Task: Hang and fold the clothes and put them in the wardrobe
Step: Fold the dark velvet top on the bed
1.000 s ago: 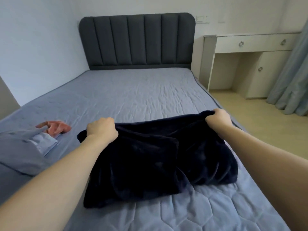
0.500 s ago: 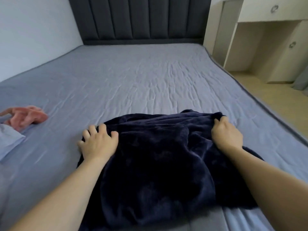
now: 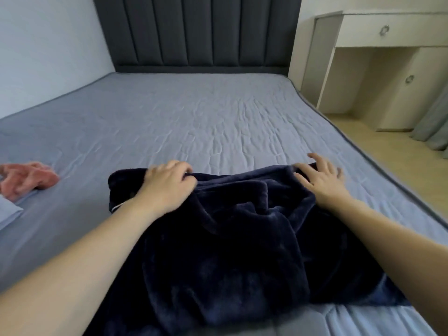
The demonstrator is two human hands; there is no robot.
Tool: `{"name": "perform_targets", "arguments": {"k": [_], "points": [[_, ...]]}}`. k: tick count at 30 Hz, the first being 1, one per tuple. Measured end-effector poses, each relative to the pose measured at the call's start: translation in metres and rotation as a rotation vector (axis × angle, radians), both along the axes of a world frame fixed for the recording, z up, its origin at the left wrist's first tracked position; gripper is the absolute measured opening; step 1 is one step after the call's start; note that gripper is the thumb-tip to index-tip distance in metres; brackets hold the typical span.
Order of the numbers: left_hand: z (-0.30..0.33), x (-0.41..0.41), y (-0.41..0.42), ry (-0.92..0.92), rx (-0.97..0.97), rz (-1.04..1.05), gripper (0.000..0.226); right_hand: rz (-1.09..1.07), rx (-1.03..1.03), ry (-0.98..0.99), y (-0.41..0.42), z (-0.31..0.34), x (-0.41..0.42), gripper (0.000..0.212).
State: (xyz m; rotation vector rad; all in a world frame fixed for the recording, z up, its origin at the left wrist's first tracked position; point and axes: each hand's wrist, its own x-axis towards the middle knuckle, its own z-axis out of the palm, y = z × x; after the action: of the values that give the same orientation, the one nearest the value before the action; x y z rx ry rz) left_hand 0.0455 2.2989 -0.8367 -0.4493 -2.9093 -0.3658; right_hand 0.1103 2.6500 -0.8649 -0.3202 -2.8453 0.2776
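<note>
Dark navy fleece garment lies bunched on the near half of the bed; vs half a second ago its far edge is more rumpled, with a fold raised mid-cloth; left hand has moved inward from the left edge onto the far hem, fingers now curled and pinching cloth; right hand has gone from gripping the hem to released, fingers spread, palm on the right far corner; both forearms reach forward over the garment; pink cloth on the bed at far left, well apart; white desk beside the headboard.
</note>
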Motion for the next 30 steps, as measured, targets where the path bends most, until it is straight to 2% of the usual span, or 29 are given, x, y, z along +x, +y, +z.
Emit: {"name": "perform_targets", "arguments": {"k": [2,4,7,9,11,13,16,20,22,24,25,27,29,30], "points": [[-0.007,0.013,0.017,-0.046,-0.069,-0.152,0.033,0.180,0.080,-0.006,0.000,0.003,-0.003,0.041],[-0.013,0.015,0.011,0.050,-0.218,-0.144,0.037,0.242,-0.003,0.021,0.003,0.009,-0.004,0.037],[-0.006,0.003,-0.031,0.359,-0.491,-0.016,0.026,0.008,-0.151,0.220,0.024,0.024,-0.007,0.026],[0.000,-0.004,-0.058,0.459,-0.481,0.086,0.025,-0.165,-0.090,0.319,0.034,0.033,-0.011,0.026],[0.007,-0.007,-0.068,0.442,-0.528,0.171,0.029,-0.212,0.006,0.248,0.030,0.037,-0.018,0.026],[0.008,-0.006,-0.062,0.275,-0.555,0.263,0.038,-0.253,-0.054,0.113,0.016,0.036,-0.024,0.030],[-0.001,0.014,-0.049,0.006,-0.344,0.422,0.061,-0.336,-0.207,-0.042,-0.007,0.022,-0.008,0.063],[-0.027,0.082,-0.037,-0.148,-0.261,0.388,0.074,-0.411,-0.195,-0.083,-0.028,-0.003,0.055,0.084],[-0.026,0.107,-0.036,-0.162,-0.255,0.384,0.074,-0.445,-0.209,-0.106,-0.031,-0.005,0.088,0.089],[-0.018,0.129,-0.039,-0.093,-0.190,0.434,0.074,-0.568,-0.311,-0.091,-0.031,-0.004,0.119,0.093],[-0.016,0.141,-0.043,-0.044,-0.082,0.494,0.075,-0.668,-0.400,-0.067,-0.032,-0.004,0.134,0.094],[-0.015,0.170,-0.056,-0.021,0.274,0.671,0.076,-0.911,-0.639,0.003,-0.039,-0.008,0.162,0.090],[-0.021,0.197,-0.061,-0.158,0.627,0.850,0.076,-1.048,-0.866,0.105,-0.051,-0.013,0.181,0.083],[-0.026,0.208,-0.058,-0.244,0.720,0.897,0.073,-1.038,-0.963,0.137,-0.060,-0.017,0.187,0.080]]}}
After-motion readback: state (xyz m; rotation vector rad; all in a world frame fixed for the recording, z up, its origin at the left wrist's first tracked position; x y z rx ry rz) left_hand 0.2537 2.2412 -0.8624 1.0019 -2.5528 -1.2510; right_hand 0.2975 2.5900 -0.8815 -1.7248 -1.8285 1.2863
